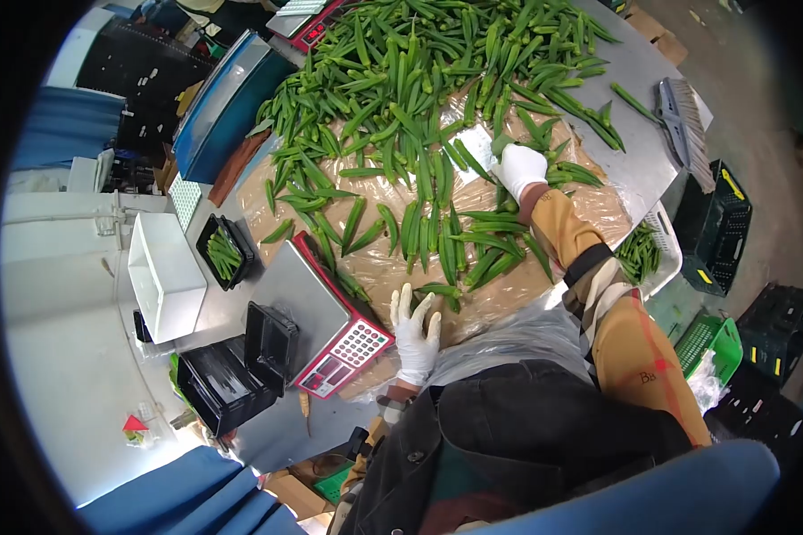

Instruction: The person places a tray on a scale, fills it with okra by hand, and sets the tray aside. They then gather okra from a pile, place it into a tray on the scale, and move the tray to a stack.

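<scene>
My left hand [415,337], in a white glove, is over the near edge of the plastic-covered cardboard [482,312], fingers spread and holding nothing. An okra pod [439,290] lies just beyond its fingertips. Farther off, my right hand [519,169], also gloved, is closed like a fist beside a white paper sheet [469,165]. A dull green piece [501,143] shows at its fingers; what it is, I cannot make out. Loose okra lie around that hand in short rows, and a large okra heap [410,67] covers the far side.
To the left are a red-framed scale [330,325], a black tray [271,343] on its edge, stacked black trays [219,383], an okra-filled tray [224,253] and a white foam box [165,276]. A brush [682,125] lies at right, above a white basket of okra [638,254].
</scene>
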Available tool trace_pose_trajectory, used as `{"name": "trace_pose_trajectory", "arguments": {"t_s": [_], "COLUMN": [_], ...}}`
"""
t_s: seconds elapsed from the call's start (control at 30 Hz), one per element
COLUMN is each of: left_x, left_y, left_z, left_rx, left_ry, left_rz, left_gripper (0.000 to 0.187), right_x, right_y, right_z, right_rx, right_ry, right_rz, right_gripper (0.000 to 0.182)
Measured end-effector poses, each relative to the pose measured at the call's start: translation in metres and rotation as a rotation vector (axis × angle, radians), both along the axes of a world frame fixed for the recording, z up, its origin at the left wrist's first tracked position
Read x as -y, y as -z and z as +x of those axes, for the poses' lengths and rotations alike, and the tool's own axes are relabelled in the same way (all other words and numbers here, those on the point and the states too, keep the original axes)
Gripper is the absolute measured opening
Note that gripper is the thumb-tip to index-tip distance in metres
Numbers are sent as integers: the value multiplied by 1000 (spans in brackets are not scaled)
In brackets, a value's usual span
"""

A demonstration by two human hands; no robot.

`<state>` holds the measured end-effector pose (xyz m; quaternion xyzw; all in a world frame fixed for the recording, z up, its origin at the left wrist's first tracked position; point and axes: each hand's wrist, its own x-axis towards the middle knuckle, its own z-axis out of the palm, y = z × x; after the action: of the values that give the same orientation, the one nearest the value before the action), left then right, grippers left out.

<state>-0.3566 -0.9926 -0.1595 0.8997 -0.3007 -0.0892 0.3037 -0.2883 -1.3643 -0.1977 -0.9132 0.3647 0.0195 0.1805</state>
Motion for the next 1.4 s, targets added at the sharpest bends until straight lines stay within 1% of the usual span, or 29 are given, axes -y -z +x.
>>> {"name": "trace_pose_trajectory", "arguments": {"t_s": [0.07,0.1,0.2,0.23,0.27,0.4,0.47,0.53,0.63,0.73,0.8,0.83,0.87,0.9,0.93,0.97,1.0,1.07,1.13,1.2,1.27,1.3,1.37,1.4], "left_x": [-3,-4,-5,-6,-5,0,1,2,5,6,5,4,2,-2,-4,-6,-8,-10,-4,5,7,5,3,-1], "left_y": [3,4,9,10,10,9,9,11,10,15,13,12,12,13,15,17,20,21,19,8,2,0,0,1], "left_z": [0,0,0,-1,-2,0,0,1,3,4,4,4,4,4,4,4,4,0,2,2,2,1,2,1], "left_rx": [7,6,-3,-10,-12,1,4,-2,-9,-3,-25,-34,-28,-23,-18,-16,-15,-10,5,16,33,44,52,50], "left_ry": [-15,-24,-51,-59,-60,-43,-43,-51,-38,-16,-20,-24,-30,-38,-50,-54,-59,-64,-56,-60,-72,-80,-87,-92], "left_rz": [0,-1,-25,-34,-34,-54,-59,-57,-61,-57,-69,-75,-67,-60,-54,-58,-61,-53,-38,-45,-48,-49,-49,-46], "left_gripper": [36,36,36,36,36,36,36,36,36,36,35,35,35,35,35,36,36,36,37,36,36,36,36,36], "right_x": [0,0,7,10,9,26,38,41,44,34,38,47,56,70,88,85,81,84,74,56,47,23,15,8], "right_y": [3,1,-10,-18,-24,-43,-38,-37,-10,-11,-3,-2,-10,-11,15,3,-12,-28,-33,-45,-42,-39,-18,-17], "right_z": [7,6,-9,-18,-26,-78,-110,-140,-176,-201,-230,-253,-275,-300,-335,-344,-343,-320,-269,-205,-164,-109,-58,-34], "right_rx": [60,86,551,654,707,842,973,1032,1090,1069,1122,1134,1033,857,581,201,291,455,672,679,688,715,596,462], "right_ry": [93,105,175,232,312,417,471,585,754,836,842,774,879,942,781,776,799,670,462,183,100,-24,-118,-127], "right_rz": [70,90,840,1018,1034,1113,1209,1299,1372,1324,1258,1214,1067,872,273,-375,-476,-447,-274,-251,-159,-210,-147,-185], "right_gripper": [37,32,26,21,20,25,26,28,30,30,31,30,28,31,36,42,43,43,38,31,29,27,28,30]}}
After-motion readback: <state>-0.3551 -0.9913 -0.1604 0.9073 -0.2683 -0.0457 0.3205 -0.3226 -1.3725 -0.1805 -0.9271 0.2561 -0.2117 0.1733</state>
